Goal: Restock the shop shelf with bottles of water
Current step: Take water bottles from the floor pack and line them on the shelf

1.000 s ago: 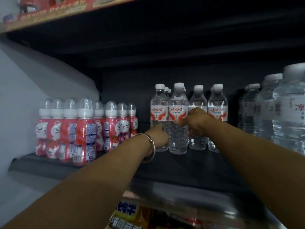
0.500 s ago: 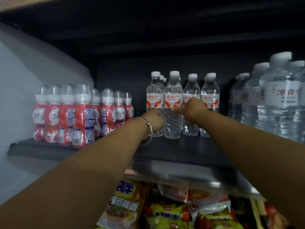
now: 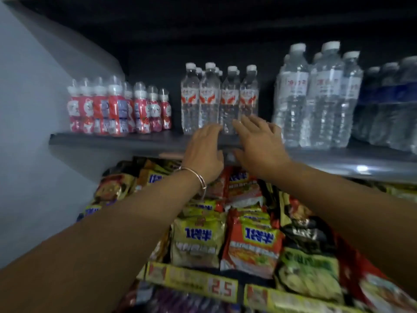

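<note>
Several small water bottles [image 3: 208, 98] with red-and-white labels and white caps stand in rows on the dark shelf [image 3: 117, 138]. My left hand [image 3: 204, 152], with a bangle at the wrist, hovers at the shelf's front edge with relaxed fingers and holds nothing. My right hand [image 3: 259, 144] is beside it, fingers spread and straight, just in front of the bottles and touching none that I can see.
Red cartoon-label drink bottles [image 3: 117, 109] fill the shelf's left part. Larger water bottles [image 3: 316, 93] and blue-label bottles [image 3: 388, 102] stand to the right. Noodle packets [image 3: 250, 236] fill the shelf below, behind a yellow price strip [image 3: 191, 283]. A pale wall [image 3: 33, 132] closes the left side.
Both hands have let go of the small water bottles and pulled back to the shelf's front edge, fingers now spread. The view has tilted down, showing the noodle shelf.
</note>
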The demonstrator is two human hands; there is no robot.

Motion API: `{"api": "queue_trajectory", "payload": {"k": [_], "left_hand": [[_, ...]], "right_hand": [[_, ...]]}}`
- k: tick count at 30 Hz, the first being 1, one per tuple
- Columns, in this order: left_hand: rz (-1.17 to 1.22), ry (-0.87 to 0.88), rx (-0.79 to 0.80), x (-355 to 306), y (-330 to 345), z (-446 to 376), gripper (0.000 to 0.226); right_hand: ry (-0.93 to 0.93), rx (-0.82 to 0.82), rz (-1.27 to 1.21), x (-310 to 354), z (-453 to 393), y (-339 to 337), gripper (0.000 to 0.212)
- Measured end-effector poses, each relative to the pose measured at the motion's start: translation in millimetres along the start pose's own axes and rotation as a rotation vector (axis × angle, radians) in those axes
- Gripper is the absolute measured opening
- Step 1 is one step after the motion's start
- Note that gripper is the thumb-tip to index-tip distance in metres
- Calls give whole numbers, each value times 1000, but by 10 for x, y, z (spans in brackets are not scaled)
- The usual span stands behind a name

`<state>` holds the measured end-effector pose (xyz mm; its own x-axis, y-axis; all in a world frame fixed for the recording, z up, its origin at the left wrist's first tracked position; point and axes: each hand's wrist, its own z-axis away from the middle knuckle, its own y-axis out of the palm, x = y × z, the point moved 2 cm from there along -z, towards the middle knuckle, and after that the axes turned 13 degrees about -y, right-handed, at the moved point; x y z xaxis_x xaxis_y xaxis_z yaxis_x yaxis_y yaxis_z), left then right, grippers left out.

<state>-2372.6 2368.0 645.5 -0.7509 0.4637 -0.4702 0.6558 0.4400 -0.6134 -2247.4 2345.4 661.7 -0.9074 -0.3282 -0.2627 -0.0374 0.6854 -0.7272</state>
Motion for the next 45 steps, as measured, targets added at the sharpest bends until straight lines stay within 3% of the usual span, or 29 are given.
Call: {"api": "queue_trajectory", "payload": {"k": [4,8,16,21,24,29,33,39,45], "left_hand": [[-67,36,35,-63,473,899,62],[-118,-49,121,58,994,1737,64],[-75,-204,319,797,2391,3275,58],[-51,-247,410,1467,3289,4237,57],[-62,-271,497,1906,3803,4806,54],[-90,-311,615,2594,4613,5620,50],[-91,-316,693,3086,5209,6126,51],[-78,-272,742,3607,5865,6579,52],[-48,-272,796,3883,6197,6759,49]], "right_hand": [[-81,31,-70,165,968,101,64],[-80,69,-151,293,1871,570,69],[-62,200,-314,681,3657,2280,68],[-19,247,-425,1111,4646,3283,46],[12,381,-475,1427,5278,3944,52],[200,647,-556,1859,6184,5003,47],[382,794,-607,2084,6782,5823,60],[639,785,-713,2298,7330,6805,67],[768,675,-777,2372,7561,7288,66]]}}
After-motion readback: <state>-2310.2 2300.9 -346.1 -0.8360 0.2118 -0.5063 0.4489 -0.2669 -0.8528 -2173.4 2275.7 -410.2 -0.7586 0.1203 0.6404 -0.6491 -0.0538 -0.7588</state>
